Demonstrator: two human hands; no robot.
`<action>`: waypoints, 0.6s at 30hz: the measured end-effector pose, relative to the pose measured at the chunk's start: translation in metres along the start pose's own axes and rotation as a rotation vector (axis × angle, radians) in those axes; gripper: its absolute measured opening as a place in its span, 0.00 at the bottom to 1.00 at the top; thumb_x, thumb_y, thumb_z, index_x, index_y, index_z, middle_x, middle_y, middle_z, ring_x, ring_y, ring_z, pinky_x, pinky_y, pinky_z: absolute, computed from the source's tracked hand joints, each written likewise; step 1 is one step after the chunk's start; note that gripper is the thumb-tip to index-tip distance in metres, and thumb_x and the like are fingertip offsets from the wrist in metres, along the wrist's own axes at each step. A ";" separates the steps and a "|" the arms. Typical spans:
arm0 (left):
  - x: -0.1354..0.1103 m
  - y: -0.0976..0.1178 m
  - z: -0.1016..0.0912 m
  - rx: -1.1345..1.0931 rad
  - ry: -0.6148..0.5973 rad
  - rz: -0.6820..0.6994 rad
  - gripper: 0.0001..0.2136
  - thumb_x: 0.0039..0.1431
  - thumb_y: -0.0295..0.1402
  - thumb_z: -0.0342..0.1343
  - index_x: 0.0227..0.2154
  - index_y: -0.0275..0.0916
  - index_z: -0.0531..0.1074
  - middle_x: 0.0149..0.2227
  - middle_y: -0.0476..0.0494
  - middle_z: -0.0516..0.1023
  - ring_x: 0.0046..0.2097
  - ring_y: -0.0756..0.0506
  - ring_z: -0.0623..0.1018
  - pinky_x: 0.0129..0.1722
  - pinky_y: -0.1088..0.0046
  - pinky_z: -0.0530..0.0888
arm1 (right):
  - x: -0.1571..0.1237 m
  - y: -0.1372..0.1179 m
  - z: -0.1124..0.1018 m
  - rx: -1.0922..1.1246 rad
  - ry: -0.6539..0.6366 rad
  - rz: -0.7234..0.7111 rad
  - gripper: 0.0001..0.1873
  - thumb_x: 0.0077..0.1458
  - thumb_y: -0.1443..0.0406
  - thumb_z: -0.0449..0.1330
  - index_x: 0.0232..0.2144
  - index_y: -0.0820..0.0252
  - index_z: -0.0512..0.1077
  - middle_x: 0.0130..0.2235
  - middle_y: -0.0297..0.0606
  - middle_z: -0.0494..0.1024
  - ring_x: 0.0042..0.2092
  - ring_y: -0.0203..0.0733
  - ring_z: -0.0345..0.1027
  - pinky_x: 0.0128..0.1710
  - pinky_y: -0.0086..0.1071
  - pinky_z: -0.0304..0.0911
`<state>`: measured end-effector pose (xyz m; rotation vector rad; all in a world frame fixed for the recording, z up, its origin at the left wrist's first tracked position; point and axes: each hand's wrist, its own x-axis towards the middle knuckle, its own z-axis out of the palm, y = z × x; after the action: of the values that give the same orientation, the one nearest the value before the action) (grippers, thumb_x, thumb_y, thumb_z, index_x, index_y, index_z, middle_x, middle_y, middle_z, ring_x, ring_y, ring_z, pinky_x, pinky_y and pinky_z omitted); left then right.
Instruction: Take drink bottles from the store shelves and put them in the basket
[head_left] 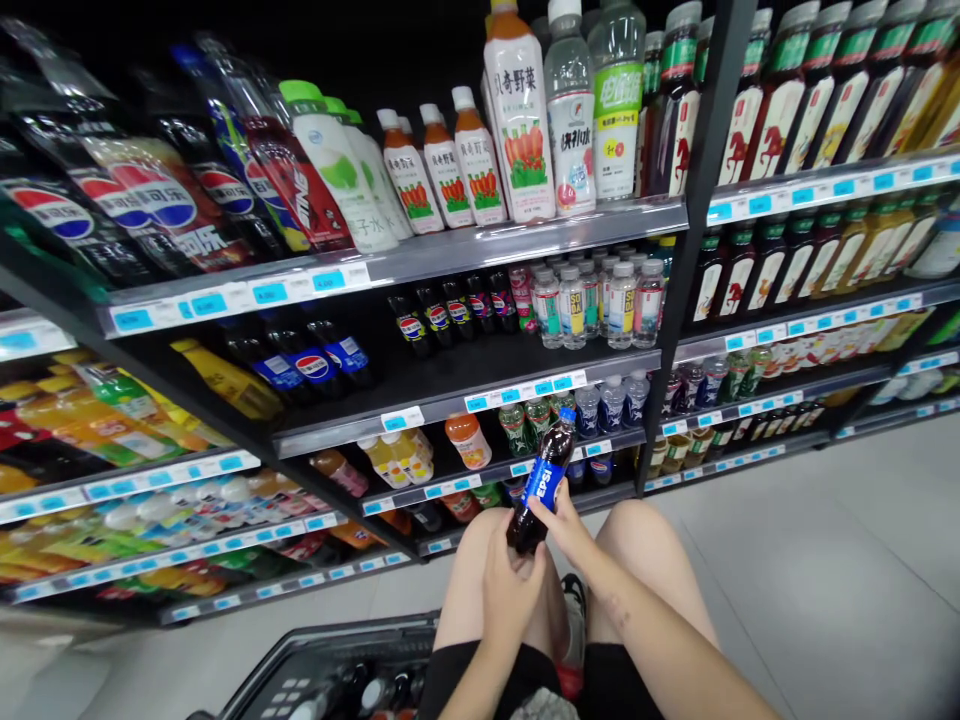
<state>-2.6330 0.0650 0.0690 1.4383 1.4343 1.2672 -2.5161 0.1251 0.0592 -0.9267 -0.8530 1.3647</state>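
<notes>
Fingers curled around Pepsi bottle — forearms extended, converging

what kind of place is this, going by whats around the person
Most likely a supermarket or convenience store, in its drinks aisle: black shelves lined with bottled drinks, blue-and-white price tags along the shelf edges, and a black basket holding bottles.

The right hand partly covers the label of a Pepsi bottle, its base partly hidden by the left hand. The lower edge crops a dark basket; large cola bottles upper left blur, while price tags carry print too small to read.
</notes>
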 end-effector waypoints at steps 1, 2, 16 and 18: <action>0.003 0.002 -0.001 0.062 0.006 0.022 0.33 0.52 0.40 0.67 0.61 0.42 0.65 0.60 0.34 0.68 0.59 0.31 0.71 0.55 0.52 0.71 | 0.000 0.002 -0.001 0.018 -0.004 0.015 0.38 0.48 0.49 0.67 0.54 0.53 0.55 0.52 0.43 0.73 0.55 0.50 0.68 0.59 0.45 0.62; 0.006 0.004 -0.002 0.125 0.015 0.047 0.34 0.51 0.40 0.67 0.61 0.42 0.65 0.60 0.33 0.69 0.59 0.29 0.71 0.57 0.50 0.69 | -0.001 0.003 -0.002 0.039 -0.013 0.037 0.38 0.48 0.50 0.68 0.54 0.53 0.55 0.52 0.43 0.73 0.55 0.51 0.69 0.57 0.46 0.64; 0.012 -0.007 -0.037 -0.161 -0.143 -0.026 0.31 0.52 0.48 0.65 0.56 0.36 0.72 0.58 0.34 0.73 0.62 0.31 0.70 0.64 0.52 0.64 | -0.011 -0.010 0.003 -0.023 -0.400 0.031 0.40 0.43 0.51 0.73 0.56 0.54 0.64 0.56 0.44 0.73 0.58 0.53 0.68 0.62 0.50 0.58; 0.010 -0.013 -0.042 -0.174 -0.165 -0.038 0.30 0.52 0.50 0.64 0.55 0.36 0.73 0.58 0.34 0.74 0.62 0.30 0.70 0.63 0.52 0.65 | -0.012 -0.005 0.006 -0.064 -0.389 0.061 0.36 0.42 0.50 0.73 0.50 0.57 0.69 0.49 0.43 0.77 0.53 0.54 0.71 0.59 0.51 0.61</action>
<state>-2.6774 0.0699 0.0685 1.3589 1.2061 1.1897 -2.5200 0.1132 0.0669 -0.7498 -1.1753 1.6080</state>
